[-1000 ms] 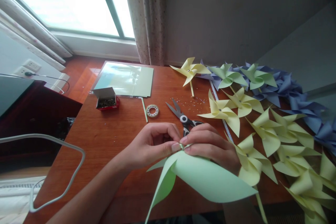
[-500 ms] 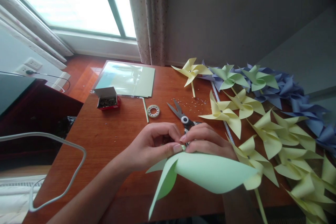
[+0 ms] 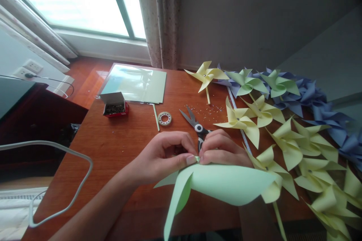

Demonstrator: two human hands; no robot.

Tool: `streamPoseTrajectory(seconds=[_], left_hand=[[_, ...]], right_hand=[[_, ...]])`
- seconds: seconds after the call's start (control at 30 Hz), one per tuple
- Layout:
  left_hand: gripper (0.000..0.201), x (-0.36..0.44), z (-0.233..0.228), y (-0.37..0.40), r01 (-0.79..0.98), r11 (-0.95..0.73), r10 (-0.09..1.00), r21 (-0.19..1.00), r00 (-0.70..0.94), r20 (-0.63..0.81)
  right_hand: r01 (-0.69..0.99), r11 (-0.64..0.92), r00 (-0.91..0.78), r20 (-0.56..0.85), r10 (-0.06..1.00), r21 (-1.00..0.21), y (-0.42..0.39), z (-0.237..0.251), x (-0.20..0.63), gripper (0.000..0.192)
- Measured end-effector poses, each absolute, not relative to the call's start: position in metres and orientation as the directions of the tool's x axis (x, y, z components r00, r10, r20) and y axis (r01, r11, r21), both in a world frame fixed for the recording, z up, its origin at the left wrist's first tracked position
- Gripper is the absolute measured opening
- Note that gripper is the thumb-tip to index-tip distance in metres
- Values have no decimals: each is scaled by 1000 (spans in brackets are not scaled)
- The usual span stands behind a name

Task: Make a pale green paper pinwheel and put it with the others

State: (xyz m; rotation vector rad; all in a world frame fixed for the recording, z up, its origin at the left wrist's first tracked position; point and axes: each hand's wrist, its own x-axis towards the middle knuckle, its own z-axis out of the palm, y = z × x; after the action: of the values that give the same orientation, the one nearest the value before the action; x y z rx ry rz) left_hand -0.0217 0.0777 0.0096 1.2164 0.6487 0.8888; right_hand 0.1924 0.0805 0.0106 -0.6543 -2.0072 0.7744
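Both hands pinch the centre of a light green paper pinwheel point(image 3: 226, 182) just above the near edge of the wooden table point(image 3: 118, 143). My left hand point(image 3: 162, 156) grips the hub from the left with thumb and fingers. From the right, my right hand point(image 3: 223, 150) presses its fingertips on the same hub. The curled green blades hang toward me and cover part of my right wrist. Black-handled scissors point(image 3: 195, 124) lie open right behind my hands.
Several finished yellow pinwheels point(image 3: 285, 147) and blue ones point(image 3: 325, 109) crowd the table's right side. At the back left lie a green paper sheet stack point(image 3: 134, 84), a small red box of pins point(image 3: 114, 105), a tape roll point(image 3: 164, 118) and a thin stick point(image 3: 155, 116). A white cable point(image 3: 56, 180) loops at left.
The green pinwheel has tilted a little lower and leftward in my hands. My fingers stay pinched at its hub, shifting only slightly.
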Motion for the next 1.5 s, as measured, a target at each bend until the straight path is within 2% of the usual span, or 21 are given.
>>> streamPoseTrajectory(seconds=[0.2,0.3,0.5,0.67,0.87,1.1,1.37,1.5], left_hand=[[17,-20,11,77,-235,104,873,966,488,24],[17,-20,11,77,-226,93,876,970,482,29],[17,-21,10,78,-199,51,868,979,494,55],[18,-22,9,78,-191,43,853,981,519,63],[19,-22,8,78,-180,41,843,983,534,63],[20,-20,7,77,-160,-4,849,987,521,89],[20,-21,7,79,-154,-15,842,988,530,96],[21,-22,6,79,-132,-37,840,991,533,103]], right_hand=[[186,539,-572,356,739,-822,78,15,197,7],[184,500,-565,325,758,-846,78,16,199,7],[182,534,-584,346,734,-825,78,14,199,7],[189,518,-527,359,770,-834,76,17,196,10],[146,501,-544,354,761,-853,77,23,196,11],[70,464,-483,377,791,-883,75,16,194,12],[38,578,-555,464,690,-815,84,3,200,11],[51,590,-548,471,691,-806,85,3,200,9]])
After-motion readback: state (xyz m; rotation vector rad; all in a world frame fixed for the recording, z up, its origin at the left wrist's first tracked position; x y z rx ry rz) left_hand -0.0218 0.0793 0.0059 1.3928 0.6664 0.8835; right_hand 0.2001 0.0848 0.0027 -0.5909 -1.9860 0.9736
